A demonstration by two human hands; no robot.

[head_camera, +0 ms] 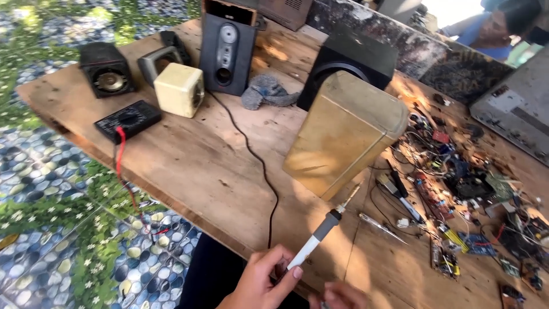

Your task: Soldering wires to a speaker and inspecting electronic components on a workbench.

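My left hand [264, 281] grips the white handle of a soldering iron [323, 229] at the near edge of the wooden table [200, 166]. The iron has a grey collar, and its metal tip points up and to the right, almost touching the lower corner of a large tilted beige speaker box [343, 131]. Only the curled fingers of my right hand [338, 296] show at the bottom edge, close beside the left hand. Whether they hold anything is hidden. A black cable [257, 163] runs across the table toward my hands.
At the far left lie a black multimeter [128, 119] with a red lead, a small beige speaker [180, 88] and black speakers [226, 51]. A grey cloth [266, 91] lies mid-table. Circuit boards and wires [463, 200] crowd the right, near a screwdriver [380, 226]. Another person [492, 28] sits beyond.
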